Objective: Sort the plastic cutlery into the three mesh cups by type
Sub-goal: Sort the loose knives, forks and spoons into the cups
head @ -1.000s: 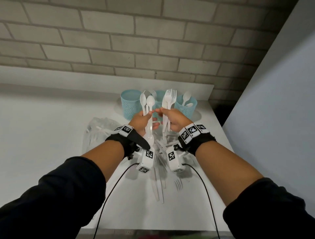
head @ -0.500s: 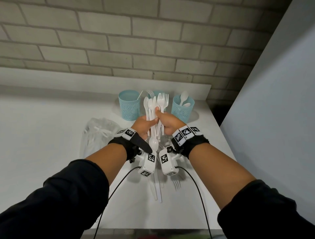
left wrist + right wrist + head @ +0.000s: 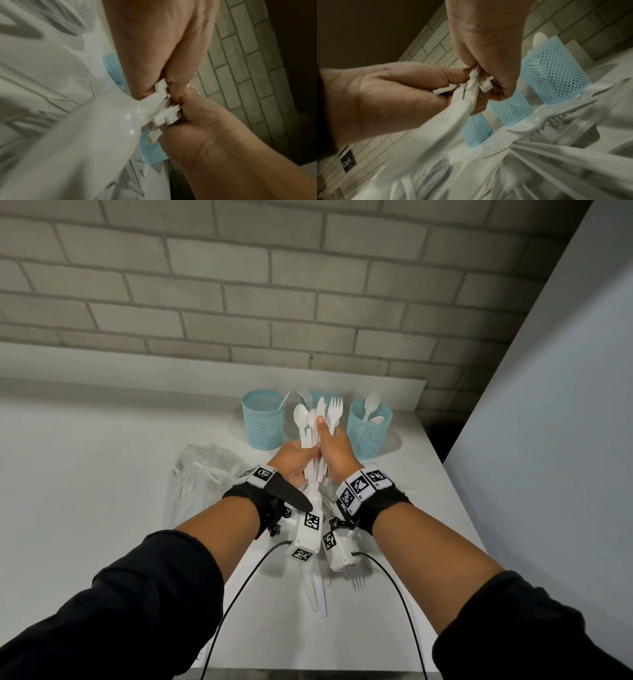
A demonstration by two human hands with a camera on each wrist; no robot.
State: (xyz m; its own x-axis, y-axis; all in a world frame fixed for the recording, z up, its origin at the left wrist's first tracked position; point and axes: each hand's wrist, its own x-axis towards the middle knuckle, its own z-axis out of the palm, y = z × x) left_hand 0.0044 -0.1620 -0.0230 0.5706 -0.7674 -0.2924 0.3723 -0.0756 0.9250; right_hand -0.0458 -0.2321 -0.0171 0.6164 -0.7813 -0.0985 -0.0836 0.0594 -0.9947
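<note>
White plastic cutlery (image 3: 317, 422), glossy and slim, stands bunched upright, gripped by left hand (image 3: 294, 462) and right hand (image 3: 337, 453).

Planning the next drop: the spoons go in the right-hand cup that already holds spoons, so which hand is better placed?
Probably the right hand: it is nearer the spoon cup, though the left hand grips the spoons.

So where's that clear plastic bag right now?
In the head view, the plastic bag lies on the white counter, just left of the left hand.
</note>
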